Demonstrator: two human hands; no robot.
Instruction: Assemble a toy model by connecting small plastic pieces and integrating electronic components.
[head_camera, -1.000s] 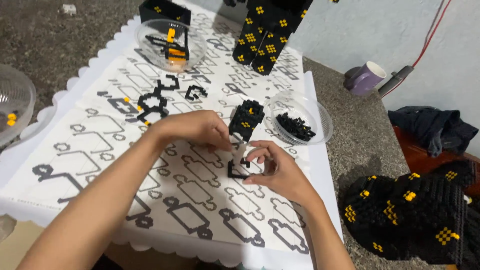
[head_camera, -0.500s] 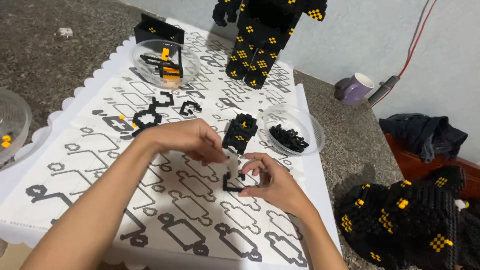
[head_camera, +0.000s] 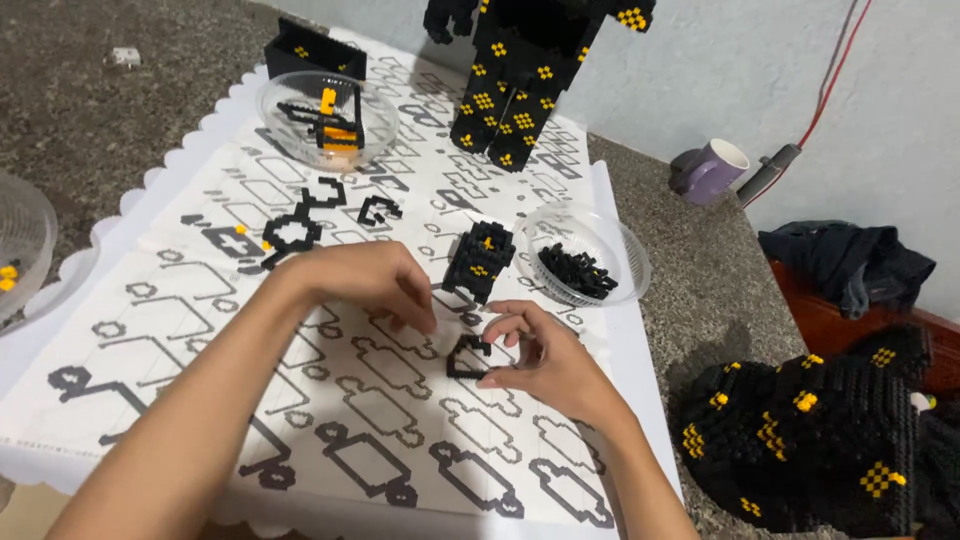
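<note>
Pinching a small black brick frame (head_camera: 466, 356) with our right hand (head_camera: 540, 360) on the printed sheet (head_camera: 300, 400). Our left hand (head_camera: 365, 283) curls closed beside it; its fingertip contents cannot be told.

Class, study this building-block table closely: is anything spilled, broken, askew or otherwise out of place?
Nothing stands out. Black bricks sit inside the clear bowl, outline pieces lie flat on the printed sheet, and both hands hold a small black frame over it.

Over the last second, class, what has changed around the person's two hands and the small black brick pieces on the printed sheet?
The left hand and right hand kept working the small black brick outline piece on the printed sheet; no visible grasp or release. The small black-and-yellow brick block and clear bowl of black bricks stayed put.
</note>
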